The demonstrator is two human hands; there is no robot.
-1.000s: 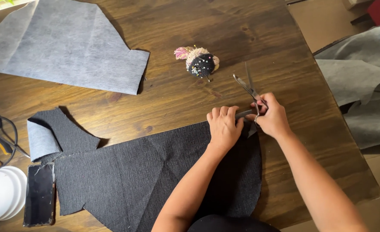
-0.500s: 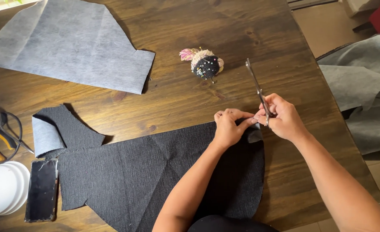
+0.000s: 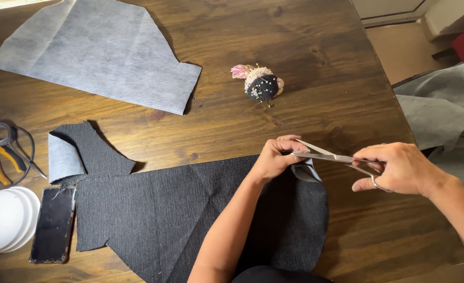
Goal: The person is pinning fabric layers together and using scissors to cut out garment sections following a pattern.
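A dark charcoal fabric piece (image 3: 179,209) lies on the wooden table (image 3: 305,42) in front of me, one corner folded back to show a lighter grey underside. My left hand (image 3: 276,157) pinches the fabric's upper right edge. My right hand (image 3: 400,167) grips metal scissors (image 3: 329,155) by their handles. The blades point left and meet the fabric edge right by my left fingers.
A light grey fabric piece (image 3: 100,52) lies at the far left. A round pincushion (image 3: 260,84) stands mid-table. At the left edge are a phone (image 3: 53,222), white bowls (image 3: 3,217), a tape roll and yellow-handled pliers (image 3: 1,165). More grey fabric (image 3: 447,115) hangs off the right.
My right hand swung the scissors from pointing away from me to pointing left at the fabric edge, and it moved right. My left hand stayed on the edge.
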